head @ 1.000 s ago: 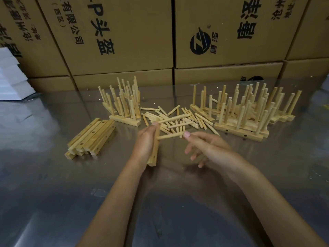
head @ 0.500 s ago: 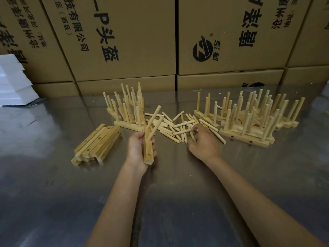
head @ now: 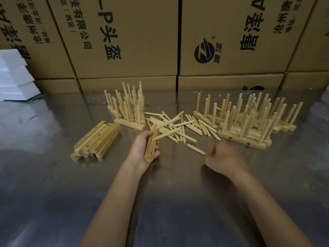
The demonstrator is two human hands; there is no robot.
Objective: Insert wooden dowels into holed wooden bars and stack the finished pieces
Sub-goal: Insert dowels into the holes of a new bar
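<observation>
The light here is dim and warm, soft from overhead. My shiny grey metal bench (head: pixel 53 184) throws back pale, smeary glare on its left part and a blurred mirror of the printed brown cardboard boxes (head: pixel 128 38) at its far edge. My forearms cast faint shadows beneath them. The wide lens bows the box edges outward toward the corners. My right hand (head: pixel 224 158) looks slightly motion-blurred.

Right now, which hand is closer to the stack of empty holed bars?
Left. The left hand, gripping one bar, is just right of the stack of empty bars; the right hand, holding a dowel, is farther right.
</observation>
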